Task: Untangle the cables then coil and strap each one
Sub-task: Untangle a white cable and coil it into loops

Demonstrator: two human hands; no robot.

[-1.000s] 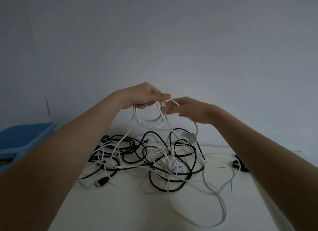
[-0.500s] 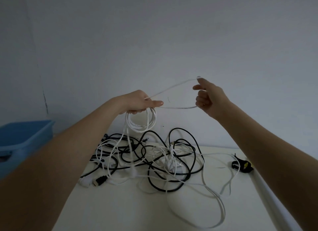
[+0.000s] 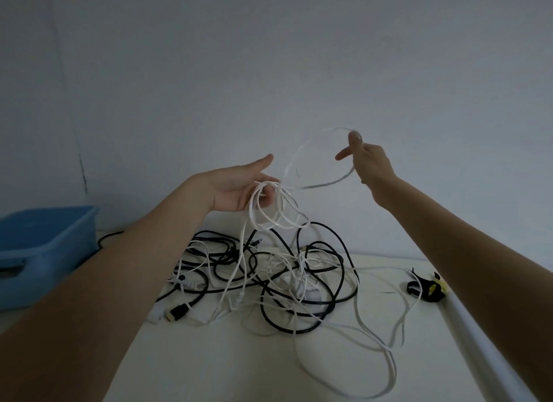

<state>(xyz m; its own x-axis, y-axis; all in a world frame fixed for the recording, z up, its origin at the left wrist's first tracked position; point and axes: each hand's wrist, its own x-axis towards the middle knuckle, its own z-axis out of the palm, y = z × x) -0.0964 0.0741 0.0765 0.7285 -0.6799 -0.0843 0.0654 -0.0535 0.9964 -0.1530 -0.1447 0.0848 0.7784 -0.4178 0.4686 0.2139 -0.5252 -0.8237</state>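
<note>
Change: since the earlier frame the left hand [image 3: 239, 189] has opened from a closed grip, and the right hand [image 3: 366, 159] has risen and swung a wider loop out to the right.
Left hand: palm up, fingers spread; the white coil [image 3: 269, 210] hangs over them, not clamped.
Right hand: thumb and fingers apart, the white cable [image 3: 302, 150] draped over the raised fingertip.
Step in hand: coiling one white cable, its tail still running into the tangle [image 3: 269, 276] on the table [image 3: 209, 365].
Next move: lay the loop onto the coil, likely re-closing the left fingers.
Obstruction: black cables cross the tail; pulling may snag.
Surroundings: blue bin [image 3: 45, 246] at left; straps [image 3: 425, 288] at right edge.
</note>
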